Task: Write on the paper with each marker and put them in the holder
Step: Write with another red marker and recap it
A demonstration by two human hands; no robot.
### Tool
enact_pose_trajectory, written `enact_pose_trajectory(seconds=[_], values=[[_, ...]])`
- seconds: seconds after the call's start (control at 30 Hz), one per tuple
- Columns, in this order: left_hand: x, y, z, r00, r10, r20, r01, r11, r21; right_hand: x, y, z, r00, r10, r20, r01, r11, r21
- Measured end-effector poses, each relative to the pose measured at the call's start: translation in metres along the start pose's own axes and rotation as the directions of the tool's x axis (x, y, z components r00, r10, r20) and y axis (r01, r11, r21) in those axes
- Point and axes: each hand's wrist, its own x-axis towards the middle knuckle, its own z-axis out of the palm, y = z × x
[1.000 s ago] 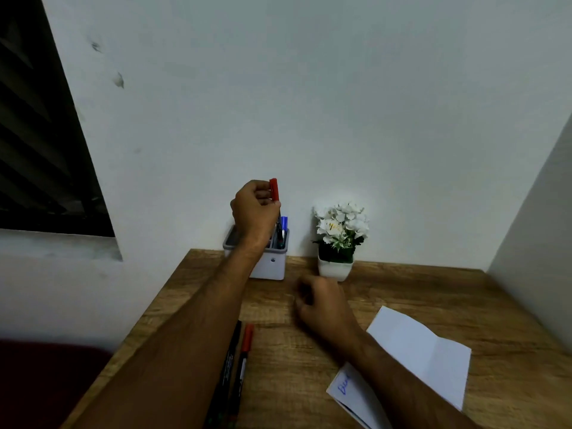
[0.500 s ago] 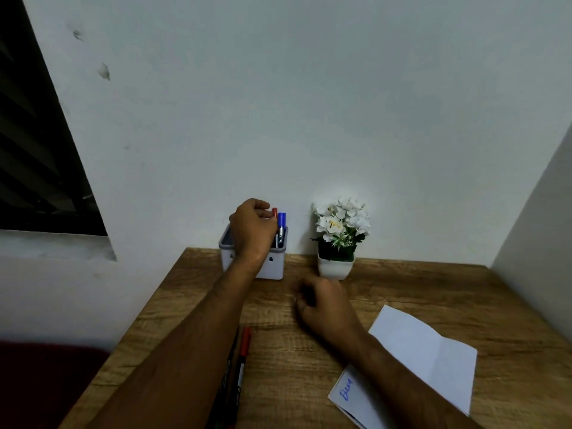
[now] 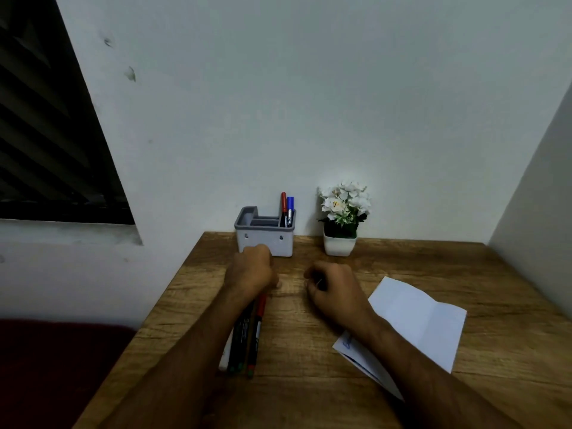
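A grey and white holder [image 3: 264,239] stands at the back of the wooden desk [image 3: 309,382]. A red marker [image 3: 283,204] and a blue marker [image 3: 290,209] stand upright in its right compartment. My left hand [image 3: 252,270] hovers just in front of the holder with its fingers curled, over the far ends of the markers lying on the desk: a red-capped one [image 3: 258,329], a dark one [image 3: 240,339] and a white one [image 3: 224,356]. Whether it touches them is hidden. My right hand [image 3: 332,289] rests as a loose fist on the desk. The folded white paper [image 3: 414,317] with blue writing lies under my right forearm.
A small white pot of white flowers [image 3: 340,218] stands right of the holder against the wall. A side wall [image 3: 541,196] bounds the desk on the right. The desk's left edge [image 3: 148,320] drops beside a dark red seat. A dark window is at the far left.
My left hand lowered the red marker into the holder beside the blue one, let it go, and drew back down over the markers lying on the desk. My right hand barely moved.
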Motion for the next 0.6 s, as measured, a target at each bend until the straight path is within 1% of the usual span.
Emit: enact_pose_trajectory(seconds=[0.07,0.13,0.23,0.33,0.4,0.5,0.57,0.6], values=[[-0.010,0.003,0.000,0.999,-0.016,0.051,0.013,0.998,0.068,-0.007,-0.003,-0.001,1.000,0.005,0.000,-0.005,1.000,0.002],[-0.017,0.007,0.002,0.998,-0.009,0.067,0.001,0.993,0.118,-0.013,-0.005,-0.003,1.000,0.014,-0.004,-0.014,1.000,0.004],[-0.024,0.011,0.006,1.000,0.013,0.025,-0.016,0.987,0.158,-0.021,-0.007,-0.005,0.999,0.032,0.001,-0.032,0.999,0.015],[-0.029,0.017,0.007,1.000,0.015,0.004,-0.015,0.992,0.124,-0.026,-0.007,-0.008,0.999,0.052,0.006,-0.052,0.998,0.026],[-0.031,0.023,0.006,1.000,0.008,0.006,-0.009,0.999,0.052,-0.028,-0.006,-0.010,0.997,0.071,0.009,-0.071,0.996,0.050],[-0.030,0.032,0.001,1.000,0.015,-0.009,-0.016,0.993,-0.115,-0.030,-0.006,-0.014,0.995,0.103,0.004,-0.102,0.986,0.128],[-0.027,0.036,-0.003,1.000,0.023,-0.003,-0.023,0.959,-0.281,-0.032,-0.008,-0.016,0.990,0.138,0.034,-0.142,0.968,0.205],[-0.026,0.038,-0.006,1.000,0.021,0.006,-0.016,0.919,-0.395,-0.033,-0.011,-0.018,0.985,0.164,0.061,-0.174,0.952,0.251]])
